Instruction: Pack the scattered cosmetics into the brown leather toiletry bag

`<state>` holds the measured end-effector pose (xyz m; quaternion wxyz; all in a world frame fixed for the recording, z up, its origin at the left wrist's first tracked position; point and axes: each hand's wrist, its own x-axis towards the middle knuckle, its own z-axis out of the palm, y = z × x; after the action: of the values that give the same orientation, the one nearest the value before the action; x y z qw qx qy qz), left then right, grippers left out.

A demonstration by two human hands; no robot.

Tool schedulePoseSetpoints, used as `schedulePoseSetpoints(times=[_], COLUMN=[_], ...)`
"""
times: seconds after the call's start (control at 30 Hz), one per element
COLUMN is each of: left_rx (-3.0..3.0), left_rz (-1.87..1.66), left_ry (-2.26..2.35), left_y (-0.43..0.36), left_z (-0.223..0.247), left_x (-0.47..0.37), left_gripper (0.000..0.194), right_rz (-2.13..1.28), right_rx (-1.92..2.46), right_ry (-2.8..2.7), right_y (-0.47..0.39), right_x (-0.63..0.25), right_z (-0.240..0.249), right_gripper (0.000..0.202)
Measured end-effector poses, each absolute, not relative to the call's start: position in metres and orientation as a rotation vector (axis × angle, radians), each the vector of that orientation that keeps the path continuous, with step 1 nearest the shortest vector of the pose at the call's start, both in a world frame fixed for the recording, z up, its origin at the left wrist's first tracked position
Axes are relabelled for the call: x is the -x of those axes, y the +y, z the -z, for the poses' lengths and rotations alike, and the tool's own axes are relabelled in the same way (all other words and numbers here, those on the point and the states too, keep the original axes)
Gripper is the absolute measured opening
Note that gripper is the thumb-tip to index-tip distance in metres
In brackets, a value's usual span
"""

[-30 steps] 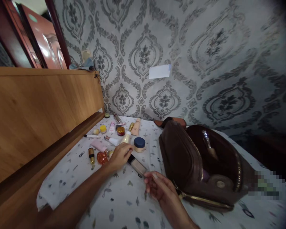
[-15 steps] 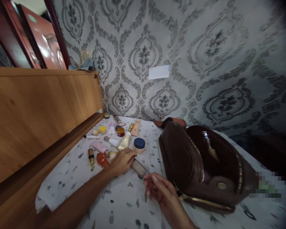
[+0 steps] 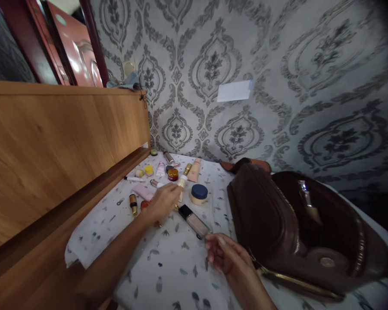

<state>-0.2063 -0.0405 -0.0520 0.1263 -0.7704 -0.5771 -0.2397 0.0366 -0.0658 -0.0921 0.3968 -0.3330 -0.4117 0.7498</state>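
My left hand (image 3: pixel 164 201) is over the cosmetics, its fingers at a cream tube (image 3: pixel 182 185) with a white cap. My right hand (image 3: pixel 224 254) has its fingertips pinched on the lower end of a clear bottle (image 3: pixel 196 223) with a black cap, tilted above the cloth. Just beyond the bottle stands a jar with a blue lid (image 3: pixel 199 192). Under and beside my left hand lie a pink tube (image 3: pixel 141 190), an orange-red item (image 3: pixel 145 204) and a gold-and-black tube (image 3: pixel 133 204).
An open brown bag (image 3: pixel 261 206) with a brush (image 3: pixel 307 196) inside fills the right side. Small jars and tubes lie farther back, among them a peach tube (image 3: pixel 194 169). A wooden panel (image 3: pixel 64 133) borders the left; patterned wallpaper is behind.
My left hand has let go of the bottle's capped end and moved to the cream tube. The bottle stays at my right hand, its black cap now showing. The view has shifted.
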Motion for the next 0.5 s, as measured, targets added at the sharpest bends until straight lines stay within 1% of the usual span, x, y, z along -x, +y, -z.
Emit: schedulePoseSetpoints(times=[0.13, 0.27, 0.4, 0.5], left_rx=[1.846, 1.553, 1.319, 1.321], left_rz=[0.859, 0.870, 0.816, 0.775], left_ry=[-2.036, -2.232, -2.395, -2.455], left_y=[-0.033, -0.037, -0.049, -0.053], left_z=[0.045, 0.048, 0.067, 0.083], left_x=[0.259, 0.321, 0.365, 0.379], left_gripper=[0.020, 0.023, 0.033, 0.040], right_rz=[-1.915, -1.910, -1.923, -1.928], right_rx=[0.849, 0.856, 0.843, 0.842], right_ry=[-1.033, -1.037, -1.054, -1.057], right_y=[-0.069, -0.069, -0.069, -0.070], right_x=[-0.037, -0.037, -0.038, -0.039], right_z=[0.085, 0.084, 0.085, 0.085], right_gripper=[0.049, 0.049, 0.048, 0.047])
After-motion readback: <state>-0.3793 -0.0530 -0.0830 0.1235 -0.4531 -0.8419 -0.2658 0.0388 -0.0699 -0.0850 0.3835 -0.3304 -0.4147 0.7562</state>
